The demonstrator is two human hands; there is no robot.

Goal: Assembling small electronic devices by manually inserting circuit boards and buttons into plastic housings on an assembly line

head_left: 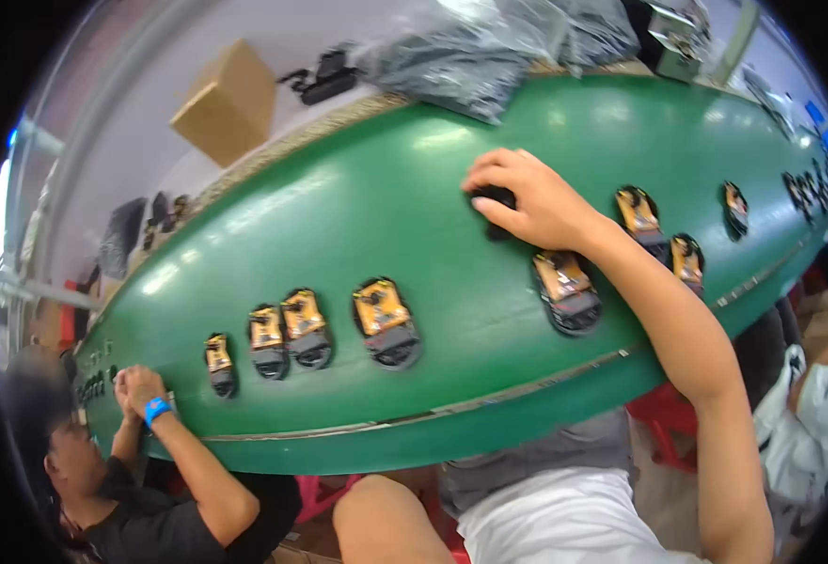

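Observation:
My right hand [538,193] reaches across the green belt, fingers and thumb curled round a small black rounded piece [496,199]. Its kind does not show, as the hand covers much of it. Close below the wrist lies an oval black housing [569,296] with a tan circuit board at its far end and a dark grey near end. Partly behind my forearm are two similar housings, one farther off [641,216] and one nearer [686,258]. My left hand is out of the picture.
More such housings, one larger [386,324], lie spread along the green belt [451,244] to the left. A co-worker's hands [141,390] are together at the far left. Grey plastic bags [470,66] and a cardboard box [228,101] stand beyond the belt's far edge.

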